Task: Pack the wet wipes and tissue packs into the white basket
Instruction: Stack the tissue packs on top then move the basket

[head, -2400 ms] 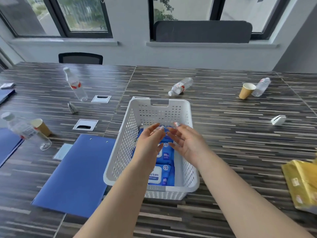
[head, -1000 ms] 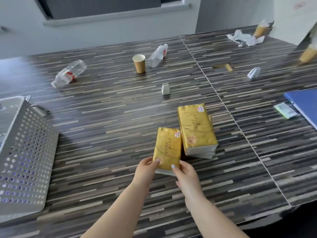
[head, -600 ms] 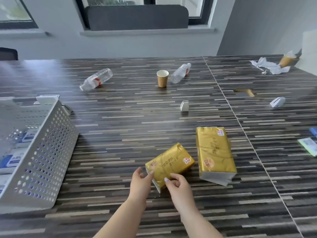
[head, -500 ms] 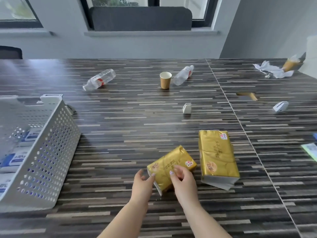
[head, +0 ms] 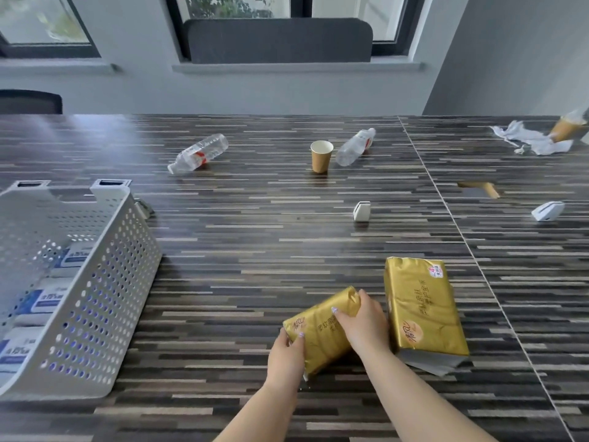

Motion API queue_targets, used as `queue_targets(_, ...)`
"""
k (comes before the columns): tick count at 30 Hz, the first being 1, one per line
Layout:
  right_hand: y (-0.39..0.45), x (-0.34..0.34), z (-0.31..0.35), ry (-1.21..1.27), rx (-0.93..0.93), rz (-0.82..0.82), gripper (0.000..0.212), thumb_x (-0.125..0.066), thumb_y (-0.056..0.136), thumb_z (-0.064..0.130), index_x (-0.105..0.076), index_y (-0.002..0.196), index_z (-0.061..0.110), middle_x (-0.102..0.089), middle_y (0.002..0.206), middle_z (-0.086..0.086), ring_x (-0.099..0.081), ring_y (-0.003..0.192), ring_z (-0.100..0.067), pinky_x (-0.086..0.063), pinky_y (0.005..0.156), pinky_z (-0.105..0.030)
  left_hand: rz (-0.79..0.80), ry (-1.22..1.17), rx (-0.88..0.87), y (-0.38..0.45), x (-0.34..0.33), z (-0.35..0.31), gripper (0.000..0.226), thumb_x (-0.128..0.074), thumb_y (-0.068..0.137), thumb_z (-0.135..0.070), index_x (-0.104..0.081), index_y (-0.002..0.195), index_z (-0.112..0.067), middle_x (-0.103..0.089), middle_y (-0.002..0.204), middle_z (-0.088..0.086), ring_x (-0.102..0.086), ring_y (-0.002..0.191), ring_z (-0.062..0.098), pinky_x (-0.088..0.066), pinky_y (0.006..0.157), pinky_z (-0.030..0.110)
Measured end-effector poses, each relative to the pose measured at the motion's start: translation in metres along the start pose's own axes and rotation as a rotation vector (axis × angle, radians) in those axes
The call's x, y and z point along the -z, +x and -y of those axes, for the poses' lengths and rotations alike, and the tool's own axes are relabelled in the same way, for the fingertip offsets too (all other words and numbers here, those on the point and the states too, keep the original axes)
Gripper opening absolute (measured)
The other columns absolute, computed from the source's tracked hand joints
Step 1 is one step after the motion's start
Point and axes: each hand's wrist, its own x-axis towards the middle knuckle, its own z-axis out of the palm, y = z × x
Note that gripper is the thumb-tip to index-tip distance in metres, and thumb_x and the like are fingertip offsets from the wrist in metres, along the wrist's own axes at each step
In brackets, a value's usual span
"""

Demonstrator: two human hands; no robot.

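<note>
A gold tissue pack [head: 322,333] lies tilted on the striped table near the front, gripped at both ends. My left hand [head: 287,355] holds its near left end and my right hand [head: 363,327] covers its far right end. To its right, a second gold tissue pack [head: 420,304] rests on top of another pack whose pale edge shows below. The white perforated basket [head: 105,291] stands at the left edge. Blue and white wet wipe packs [head: 44,298] lie inside it.
Two clear plastic bottles [head: 199,153] [head: 355,146] lie on their sides at the back, with a brown paper cup [head: 321,155] between them. Small white holders [head: 361,211] [head: 547,211] sit mid-table. Crumpled paper [head: 529,140] lies at the far right corner.
The view swung from the basket to the tissue packs. Both hands took hold of the front gold pack and turned it from lengthwise to a slant. My right hand slid up along it.
</note>
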Motion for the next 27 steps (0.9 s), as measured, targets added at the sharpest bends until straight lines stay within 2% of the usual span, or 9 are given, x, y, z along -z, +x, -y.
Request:
queue_targets(3, -0.005, 0.001, 0.004, 0.066, 0.019, -0.018, 0.07, -0.065, 0.086, 0.036, -0.036, 0.146, 0.015, -0.042, 0.144, -0.009, -0.042, 0.132, -0.029, -0.04, 0.104, -0.04, -0.082, -0.058, -0.064, -0.003, 0.009, -0.005, 0.043, -0.045, 0.099, -0.027, -0.046, 0.141, -0.021, -0.06, 0.124, 0.004, -0.059, 0.109, 0.021, -0.051, 0.094, 0.036)
queue_targets(8, -0.021, 0.0, 0.025, 0.329, 0.095, -0.089, 0.05, -0.066, 0.085, 0.034, -0.054, 0.131, 0.018, -0.055, 0.124, -0.003, -0.056, 0.114, -0.024, -0.054, 0.091, -0.043, -0.118, -0.159, -0.275, -0.014, 0.036, -0.034, 0.044, -0.051, 0.097, -0.029, -0.046, 0.141, -0.024, -0.062, 0.117, -0.001, -0.059, 0.103, 0.012, -0.046, 0.073, 0.017)
queue_targets(10, -0.026, 0.003, 0.038, 0.414, 0.109, -0.127, 0.046, -0.066, 0.084, 0.036, -0.056, 0.126, 0.019, -0.057, 0.113, 0.004, -0.059, 0.106, -0.02, -0.058, 0.082, -0.041, -0.112, -0.212, -0.352, -0.018, 0.05, -0.045, 0.04, -0.058, 0.093, -0.032, -0.054, 0.133, -0.03, -0.067, 0.111, -0.003, -0.064, 0.102, 0.012, -0.049, 0.071, 0.016)
queue_targets(13, -0.037, 0.007, 0.056, 0.51, 0.162, -0.176, 0.042, -0.066, 0.084, 0.037, -0.059, 0.121, 0.019, -0.058, 0.108, 0.005, -0.057, 0.091, -0.013, -0.054, 0.065, -0.025, -0.1, -0.317, -0.442, -0.028, 0.066, -0.057, 0.025, -0.064, 0.089, -0.03, -0.06, 0.11, -0.042, -0.067, 0.117, -0.001, -0.066, 0.105, 0.014, -0.055, 0.068, 0.016)
queue_targets(16, -0.048, 0.008, 0.072, 0.561, 0.217, -0.23, 0.042, -0.066, 0.082, 0.042, -0.061, 0.118, 0.021, -0.061, 0.11, 0.001, -0.061, 0.096, -0.019, -0.059, 0.075, -0.04, -0.079, -0.399, -0.528, -0.034, 0.075, -0.064, 0.025, -0.066, 0.088, -0.025, -0.064, 0.107, -0.041, -0.067, 0.122, 0.002, -0.065, 0.109, 0.014, -0.056, 0.073, 0.018)
queue_targets(18, -0.058, 0.01, 0.084, 0.584, 0.265, -0.25, 0.042, -0.066, 0.081, 0.045, -0.063, 0.116, 0.023, -0.061, 0.106, 0.002, -0.064, 0.095, -0.023, -0.059, 0.074, -0.044, -0.082, -0.424, -0.587, -0.038, 0.082, -0.062, 0.023, -0.067, 0.087, -0.024, -0.07, 0.102, -0.04, -0.065, 0.126, 0.002, -0.062, 0.116, 0.013, -0.055, 0.081, 0.02)
queue_targets(21, -0.068, 0.012, 0.095, 0.611, 0.306, -0.264, 0.042, -0.065, 0.081, 0.045, -0.064, 0.116, 0.022, -0.061, 0.106, 0.003, -0.065, 0.092, -0.022, -0.06, 0.071, -0.041, -0.076, -0.446, -0.636, -0.041, 0.091, -0.058, 0.049, -0.071, 0.079, -0.034, -0.061, 0.127, -0.034, -0.053, 0.141, 0.001, -0.051, 0.129, 0.012, -0.047, 0.102, 0.031)
queue_targets(24, -0.073, 0.013, 0.097, 0.648, 0.322, -0.261, 0.037, -0.065, 0.084, 0.037, -0.065, 0.115, 0.017, -0.061, 0.106, 0.0, -0.06, 0.07, -0.008, -0.052, 0.054, -0.02, -0.071, -0.43, -0.666, -0.045, 0.097, -0.056, 0.063, -0.067, 0.085, -0.025, -0.044, 0.144, -0.023, -0.061, 0.133, -0.003, -0.057, 0.121, 0.008, -0.051, 0.092, 0.02)
queue_targets(27, -0.08, 0.009, 0.099, 0.669, 0.337, -0.249, 0.032, -0.065, 0.085, 0.033, -0.066, 0.112, 0.015, -0.061, 0.102, -0.001, -0.056, 0.062, -0.004, -0.05, 0.049, -0.018, -0.117, -0.413, -0.703, -0.051, 0.104, -0.053, 0.063, -0.066, 0.087, -0.022, -0.042, 0.145, -0.024, -0.064, 0.128, -0.005, -0.058, 0.119, 0.007, -0.046, 0.101, 0.03)
